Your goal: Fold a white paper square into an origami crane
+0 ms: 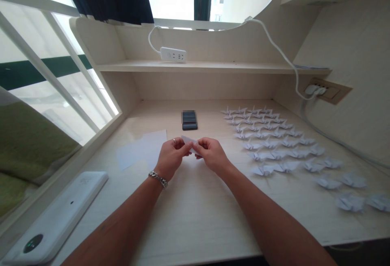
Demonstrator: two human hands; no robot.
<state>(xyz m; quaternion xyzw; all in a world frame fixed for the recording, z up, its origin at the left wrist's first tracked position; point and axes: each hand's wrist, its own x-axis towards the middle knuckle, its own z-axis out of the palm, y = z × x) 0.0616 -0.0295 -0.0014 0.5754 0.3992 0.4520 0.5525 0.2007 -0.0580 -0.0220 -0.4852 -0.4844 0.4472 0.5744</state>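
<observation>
Between my two hands is a small piece of folded white paper [188, 140], pinched at the middle of the desk, its pointed tip showing above the thumbs. My left hand [173, 153], with a ring and a chain bracelet, closes on its left side. From the right, my right hand [211, 151] grips it between thumb and forefinger. The fingers cover most of the paper, so its full folded shape is hidden. Loose white paper sheets [137, 149] lie flat to the left of my left hand. Several rows of folded paper cranes [269, 144] stand to the right.
A small dark device [189, 126], partly blurred, lies beyond my hands. At the lower left rests a long white device [61, 217]. A power strip [173, 55] sits on the shelf [210, 67] at the back. White cables run to a wall socket [330, 90] at right.
</observation>
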